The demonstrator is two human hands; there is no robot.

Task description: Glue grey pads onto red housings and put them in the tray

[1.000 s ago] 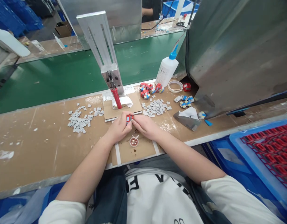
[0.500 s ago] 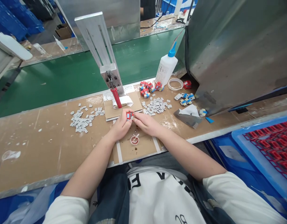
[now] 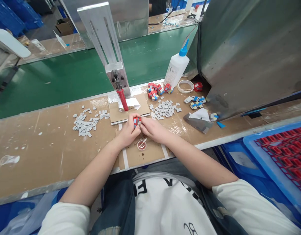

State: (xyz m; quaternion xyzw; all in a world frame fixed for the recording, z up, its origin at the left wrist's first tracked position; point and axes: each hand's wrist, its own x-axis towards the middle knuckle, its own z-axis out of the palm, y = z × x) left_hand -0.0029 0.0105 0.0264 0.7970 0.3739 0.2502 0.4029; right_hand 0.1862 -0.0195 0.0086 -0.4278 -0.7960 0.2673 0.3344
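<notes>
My left hand (image 3: 129, 132) is closed around a small red part (image 3: 137, 121) with grey and light-blue faces, its thumb along the near side. My right hand (image 3: 152, 128) meets it from the right, fingers pinched together against the part's right end. Whether those fingertips also grip something small is hidden. Just below the hands, a small round cup (image 3: 142, 145) of reddish-brown stuff stands on the cardboard, a white stick lying in it. Beyond the hands is a metal clamp stand with a red handle (image 3: 122, 100) over a cardboard pad (image 3: 113, 113).
Grey tiles lie in a left pile (image 3: 84, 125) and a right pile (image 3: 166, 109). Behind the right one are red parts (image 3: 153, 95), a white bottle (image 3: 176, 70) and a tape roll (image 3: 185, 86). A metal cabinet (image 3: 248, 55) borders the right; a blue tray (image 3: 250, 138) holds red parts.
The view has shifted slightly. My right fingers have curled in closer against the red part, which both hands still keep in nearly the same place.
</notes>
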